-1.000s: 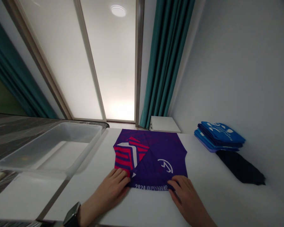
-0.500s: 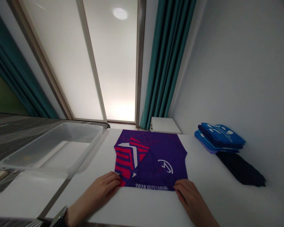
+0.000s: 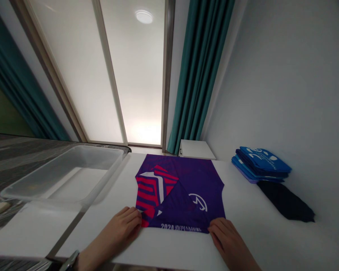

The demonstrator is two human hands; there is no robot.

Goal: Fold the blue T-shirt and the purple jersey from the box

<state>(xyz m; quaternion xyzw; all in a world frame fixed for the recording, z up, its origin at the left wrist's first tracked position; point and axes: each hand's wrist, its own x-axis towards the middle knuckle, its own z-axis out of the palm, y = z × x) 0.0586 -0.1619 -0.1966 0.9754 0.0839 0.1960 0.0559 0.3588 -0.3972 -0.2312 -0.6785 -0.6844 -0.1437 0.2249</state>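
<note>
A purple shirt point(image 3: 197, 173) with a red and white pattern, a white logo and "2024" lettering lies folded on the white table point(image 3: 158, 248). My left hand point(image 3: 127, 226) pinches its near left corner, fingers closed on the cloth. At the near right corner, my right hand point(image 3: 224, 233) grips the fabric in the same way. The fingertips of both hands are partly hidden. The near edge stretches fairly straight between them.
To the left stands a translucent plastic bin point(image 3: 101, 188). A stack of folded blue clothes point(image 3: 262, 162) sits at the right by the wall, beside a dark folded cloth point(image 3: 286, 201). Behind the table are a white cabinet point(image 3: 196, 149) and teal curtains point(image 3: 200, 75).
Both hands have drawn the shirt's near edge slightly toward me, the right one a little more. The far edge has stayed almost where it was.
</note>
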